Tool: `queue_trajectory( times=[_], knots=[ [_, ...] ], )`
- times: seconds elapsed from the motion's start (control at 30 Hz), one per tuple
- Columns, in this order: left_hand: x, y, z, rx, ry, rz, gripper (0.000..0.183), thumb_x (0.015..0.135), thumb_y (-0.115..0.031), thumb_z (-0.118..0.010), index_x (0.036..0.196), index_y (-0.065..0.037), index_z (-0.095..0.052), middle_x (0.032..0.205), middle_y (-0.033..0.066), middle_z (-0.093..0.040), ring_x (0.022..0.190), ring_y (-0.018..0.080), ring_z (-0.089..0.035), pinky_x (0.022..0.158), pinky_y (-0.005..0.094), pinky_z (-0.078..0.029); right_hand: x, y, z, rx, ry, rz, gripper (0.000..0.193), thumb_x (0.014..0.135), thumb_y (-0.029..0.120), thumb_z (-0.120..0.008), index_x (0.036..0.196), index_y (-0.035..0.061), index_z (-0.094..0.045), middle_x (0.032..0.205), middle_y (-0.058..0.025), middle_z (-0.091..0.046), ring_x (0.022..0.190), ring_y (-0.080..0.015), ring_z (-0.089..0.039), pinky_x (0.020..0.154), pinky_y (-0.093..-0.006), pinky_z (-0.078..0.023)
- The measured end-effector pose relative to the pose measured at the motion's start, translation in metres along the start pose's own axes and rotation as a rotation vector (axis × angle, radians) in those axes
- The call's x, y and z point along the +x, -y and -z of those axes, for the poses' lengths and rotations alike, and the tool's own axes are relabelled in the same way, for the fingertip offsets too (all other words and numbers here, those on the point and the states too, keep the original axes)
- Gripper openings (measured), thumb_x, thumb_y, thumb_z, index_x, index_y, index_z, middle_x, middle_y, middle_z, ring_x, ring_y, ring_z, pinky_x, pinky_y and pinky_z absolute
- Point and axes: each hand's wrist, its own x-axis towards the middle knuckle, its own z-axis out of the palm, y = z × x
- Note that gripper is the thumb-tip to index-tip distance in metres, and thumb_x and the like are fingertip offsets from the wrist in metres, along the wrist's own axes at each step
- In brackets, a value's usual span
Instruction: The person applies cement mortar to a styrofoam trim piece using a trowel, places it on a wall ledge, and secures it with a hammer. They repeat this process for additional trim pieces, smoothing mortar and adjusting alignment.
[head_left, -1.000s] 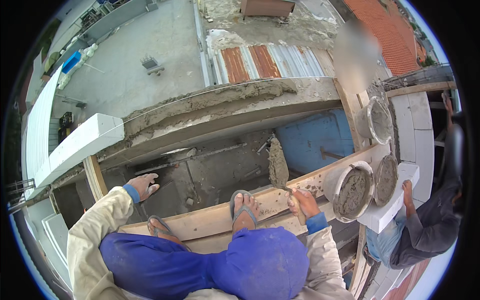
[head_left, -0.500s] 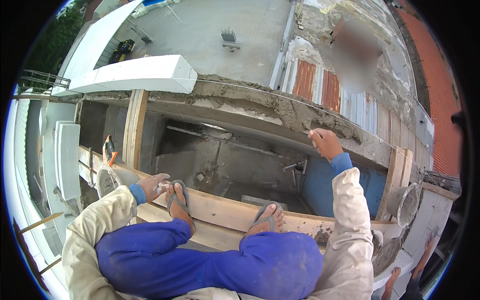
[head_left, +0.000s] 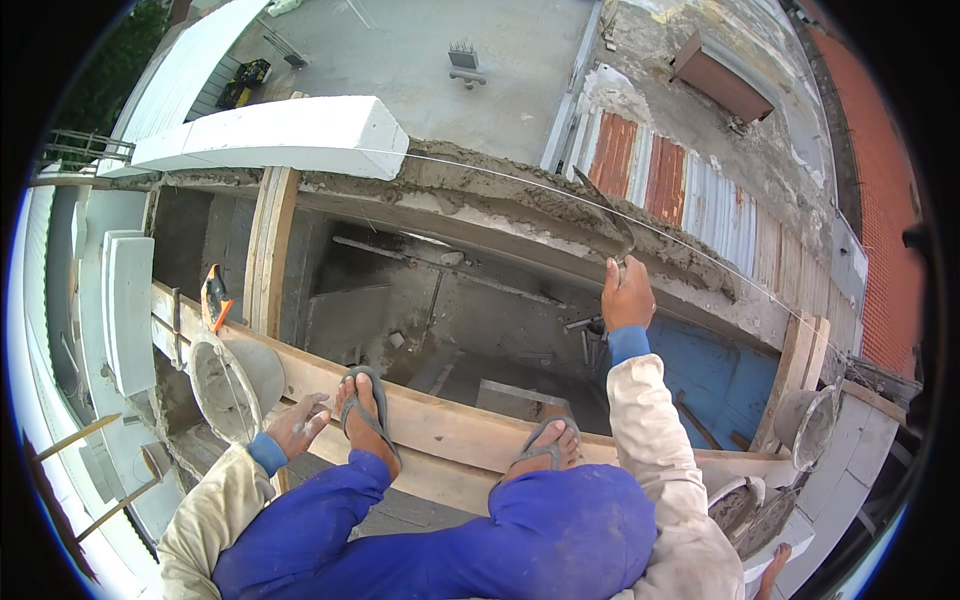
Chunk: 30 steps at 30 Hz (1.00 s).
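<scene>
My right hand [head_left: 629,292] is closed round the handle of a trowel [head_left: 612,212], whose narrow blade is raised beside the wet mortar [head_left: 500,188] along the wall top. A taut string [head_left: 560,187] runs above that mortar. Down at the left, my left hand [head_left: 298,424] hangs by the wooden planks [head_left: 430,428] with its fingers apart and nothing in it. A bucket [head_left: 225,388] smeared with mortar stands just beyond it. Both my sandalled feet are on the planks. On the wall's left part lies a long white block [head_left: 280,140].
Beneath the planks a deep pit [head_left: 400,300] drops between walls. An orange-and-black-handled tool [head_left: 214,300] is by the left bucket. More mortar buckets [head_left: 806,425] stand at the right, near another person's arm [head_left: 773,572]. Wooden props [head_left: 270,250] cross to the wall.
My right hand has drawn back left and down from the mortar, and the trowel blade now shows raised. My left hand has moved down, away from my left foot.
</scene>
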Motion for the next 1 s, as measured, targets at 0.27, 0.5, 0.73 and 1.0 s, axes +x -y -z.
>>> queue_trajectory(
  times=[0.27, 0.5, 0.73, 1.0],
  knots=[
    [0.006, 0.000, -0.005, 0.050, 0.067, 0.023, 0.053, 0.107, -0.039, -0.051, 0.144, -0.002, -0.047, 0.121, 0.0232, -0.069, 0.108, 0.0357, -0.069, 0.097, 0.0430, -0.052, -0.003, 0.116, -0.030, 0.675, 0.657, -0.268, 0.042, 0.101, 0.032, -0.057, 0.108, -0.0091, -0.059, 0.087, -0.0260, -0.073, 0.083, -0.0399, -0.073, 0.079, -0.0453, -0.059],
    [0.033, 0.006, 0.018, 0.096, 0.027, -0.053, 0.053, 0.106, -0.039, -0.052, 0.143, -0.001, -0.048, 0.121, 0.0248, -0.068, 0.113, 0.0379, -0.068, 0.099, 0.0441, -0.051, 0.023, 0.079, 0.005, 0.514, 0.744, -0.481, 0.044, 0.101, 0.029, -0.052, 0.097, -0.0113, -0.069, 0.082, -0.0283, -0.072, 0.067, -0.0391, -0.074, 0.079, -0.0446, -0.061],
    [0.056, -0.004, 0.026, 0.219, 0.057, -0.049, 0.052, 0.107, -0.035, -0.051, 0.145, 0.000, -0.046, 0.123, 0.0194, -0.070, 0.114, 0.0300, -0.067, 0.099, 0.0398, -0.052, -0.002, 0.014, 0.038, 0.559, 0.490, -0.668, 0.039, 0.100, 0.027, -0.056, 0.096, -0.0106, -0.064, 0.074, -0.0195, -0.069, 0.057, -0.0293, -0.069, 0.058, -0.0419, -0.058],
    [0.058, -0.001, 0.040, 0.141, 0.028, -0.083, 0.054, 0.107, -0.038, -0.051, 0.145, 0.000, -0.045, 0.121, 0.0185, -0.070, 0.102, 0.0246, -0.069, 0.092, 0.0369, -0.054, 0.005, -0.093, 0.070, 0.541, 0.280, -0.912, 0.038, 0.099, 0.026, -0.055, 0.091, -0.0092, -0.068, 0.071, -0.0196, -0.070, 0.057, -0.0311, -0.071, 0.058, -0.0430, -0.058]
  ],
)
